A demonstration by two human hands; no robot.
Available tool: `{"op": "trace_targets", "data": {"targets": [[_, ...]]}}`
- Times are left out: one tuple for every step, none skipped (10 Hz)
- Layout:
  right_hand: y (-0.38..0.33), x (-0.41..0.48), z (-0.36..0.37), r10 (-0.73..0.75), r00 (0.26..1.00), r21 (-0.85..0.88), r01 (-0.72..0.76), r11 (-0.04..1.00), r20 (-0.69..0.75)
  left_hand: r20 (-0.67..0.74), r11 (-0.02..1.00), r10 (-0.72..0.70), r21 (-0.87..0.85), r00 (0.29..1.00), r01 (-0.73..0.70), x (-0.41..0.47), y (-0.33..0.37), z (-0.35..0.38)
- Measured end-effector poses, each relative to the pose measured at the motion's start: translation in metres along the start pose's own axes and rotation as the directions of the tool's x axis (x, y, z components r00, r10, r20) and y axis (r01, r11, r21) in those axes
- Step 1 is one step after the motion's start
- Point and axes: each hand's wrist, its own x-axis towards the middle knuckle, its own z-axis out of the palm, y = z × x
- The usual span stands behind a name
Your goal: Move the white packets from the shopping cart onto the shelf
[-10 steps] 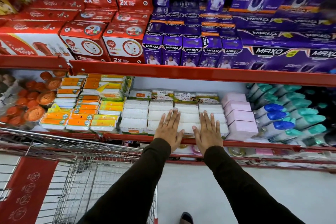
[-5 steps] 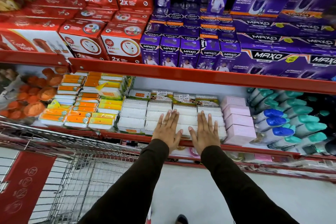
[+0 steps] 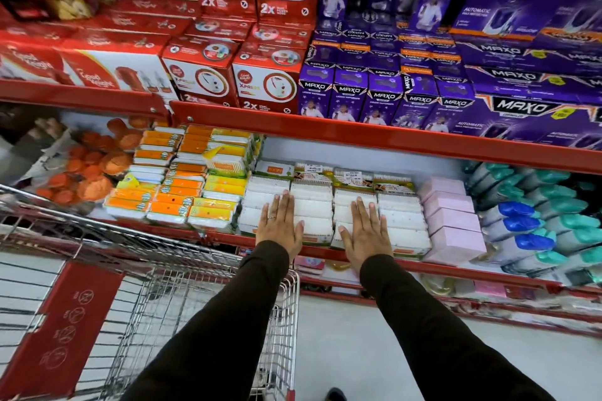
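Several white packets [image 3: 314,205] lie in neat rows on the red shelf [image 3: 325,252], between orange packs and pink boxes. My left hand [image 3: 280,225] rests flat on the left rows, fingers spread, a ring on one finger. My right hand [image 3: 366,231] lies flat on the rows to the right, palm down. Neither hand holds anything. The wire shopping cart [image 3: 202,296] stands at lower left under my left arm; no packets show in the visible part of its basket.
Orange and yellow packs [image 3: 182,192] sit left of the white packets, pink boxes [image 3: 451,225] and blue and teal bottles [image 3: 534,221] to the right. Red cartons [image 3: 208,75] and purple cartons [image 3: 423,91] fill the upper shelf [image 3: 358,137]. Pale floor [image 3: 342,335] lies below.
My hands have spread apart: the left slid left, the right slid right, both still flat on the white packets. The camera has come closer to the shelf.
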Motion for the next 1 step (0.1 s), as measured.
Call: {"op": "trace_targets", "data": {"targets": [[-0.0162,-0.0172,-0.0136,-0.04,0.994,0.018,0.042,0.999,-0.103,-0.094,0.995,0.104,0.005,0.99,-0.104,-0.0136,0.0001,-0.0134]]}}
